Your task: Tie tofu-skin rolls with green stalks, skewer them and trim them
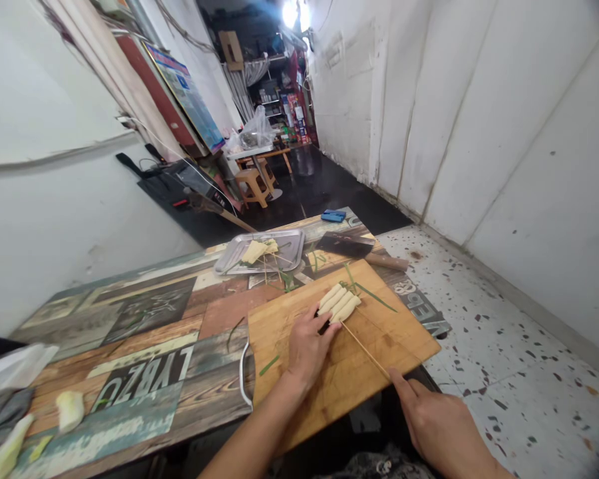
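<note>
On a wooden cutting board (299,379) lie several pale yellow rolls (339,303) side by side. My left hand (307,346) rests flat on the board with its fingertips pressed against the near ends of the rolls. My right hand (436,422), at the board's near right corner, pinches the end of a thin bamboo skewer (365,347) whose tip reaches the rolls. Green leaf strips (364,287) lie beside the rolls.
A metal tray (289,256) at the table's far side holds more yellow rolls on skewers. A cleaver (347,245) and a blue object (333,215) lie behind the board. Pale pieces (70,409) sit at the near left. Speckled floor lies to the right.
</note>
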A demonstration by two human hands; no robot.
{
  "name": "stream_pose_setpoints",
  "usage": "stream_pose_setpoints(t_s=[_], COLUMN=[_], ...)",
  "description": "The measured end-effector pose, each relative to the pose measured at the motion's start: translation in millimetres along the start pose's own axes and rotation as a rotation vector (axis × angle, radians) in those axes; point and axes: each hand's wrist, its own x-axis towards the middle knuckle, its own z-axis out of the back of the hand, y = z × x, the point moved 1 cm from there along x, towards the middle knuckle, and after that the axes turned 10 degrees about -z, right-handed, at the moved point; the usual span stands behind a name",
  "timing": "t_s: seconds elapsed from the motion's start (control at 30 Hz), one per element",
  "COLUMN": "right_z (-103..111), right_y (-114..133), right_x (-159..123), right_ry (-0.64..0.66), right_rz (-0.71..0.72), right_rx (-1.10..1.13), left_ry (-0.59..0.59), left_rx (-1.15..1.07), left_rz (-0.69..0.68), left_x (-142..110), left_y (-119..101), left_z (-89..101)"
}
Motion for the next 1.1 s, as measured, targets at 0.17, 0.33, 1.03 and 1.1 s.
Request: stream_pose_setpoints(t_s=[0.17, 0.33, 1.03, 1.1], right_z=[2, 7, 2, 2], right_y=[1, 0, 4, 4], right_x=[4, 13, 33, 36], right_ry=[-0.006, -0.018, 0.235, 0.274], right_rz=[-0.006, 0.035, -0.034, -0.034], right_rx=[0.030, 0.060, 0.051, 0.063], left_ry=[-0.004, 0.009, -0.028, -0.030], left_rx=[0.017, 0.035, 0.049, 0.048], left_rz=[-0.025, -0.032, -0.071, -0.072], left_x=[-1, -1, -2, -2], left_y=[-1, 0, 3, 3], left_z=[0.4, -0.7, -3.9, -4.0])
